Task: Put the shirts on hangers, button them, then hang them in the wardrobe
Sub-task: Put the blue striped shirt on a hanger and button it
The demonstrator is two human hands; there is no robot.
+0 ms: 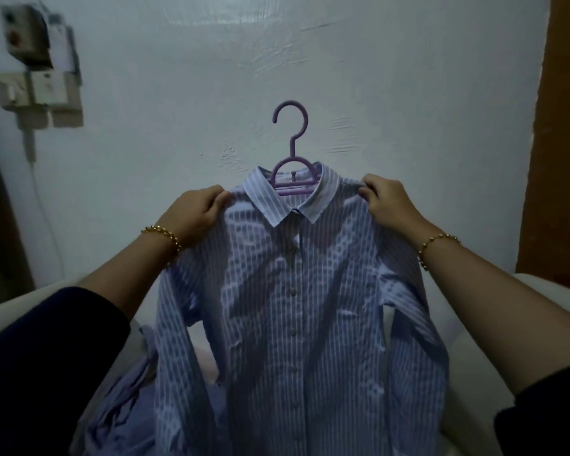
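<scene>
The striped shirt [293, 307] is held up on the purple hanger [292, 141], its shoulders pinched by the left hand [198, 209] at nine o'clock and the right hand [389, 202] at three. The shoulders should be seated level before either hand is freed.

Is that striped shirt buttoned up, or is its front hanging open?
Buttoned, as far as shows: the striped shirt lies closed down its front, with buttons in a row down the middle. Its hem is out of view.

Buttoned blue striped shirt [297, 307] on purple hanger [292, 153]
</scene>
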